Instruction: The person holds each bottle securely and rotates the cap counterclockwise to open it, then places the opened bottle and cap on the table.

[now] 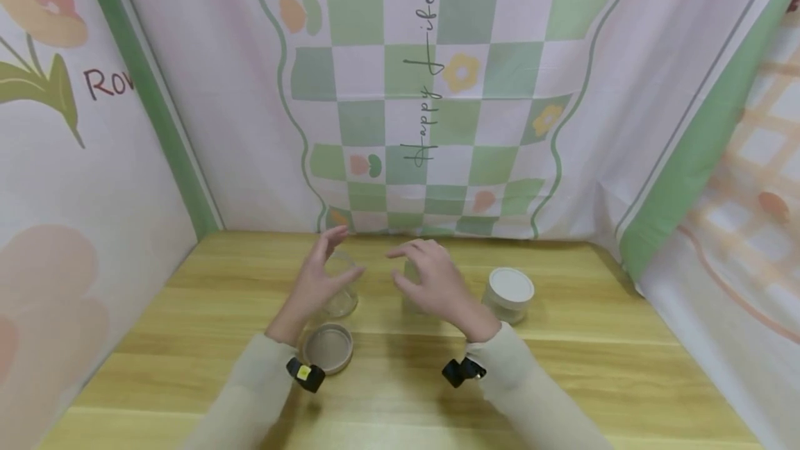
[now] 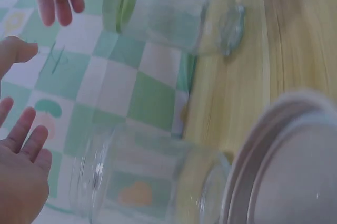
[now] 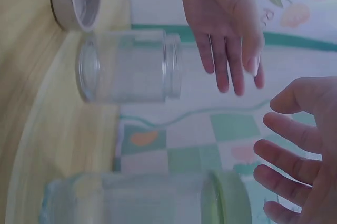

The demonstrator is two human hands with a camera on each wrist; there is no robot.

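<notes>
Both hands hover above the table with nothing in them, palms facing each other and fingers loosely bent. My left hand (image 1: 315,283) is nearest a clear glass jar (image 3: 126,66) without a lid, standing just behind it. A greyish-beige round lid (image 1: 328,348) lies on the table by the left wrist. The right hand (image 1: 434,280) is raised in front of a taller glass jar (image 2: 163,13) with a light green lid (image 3: 229,197). That jar is mostly hidden behind the hand in the head view. No contact with either jar shows.
To the right of the right hand stands a short jar with a white lid (image 1: 511,285). The wooden table (image 1: 400,394) meets a green-and-white checked curtain (image 1: 412,117) at the back, with printed cloths on both sides.
</notes>
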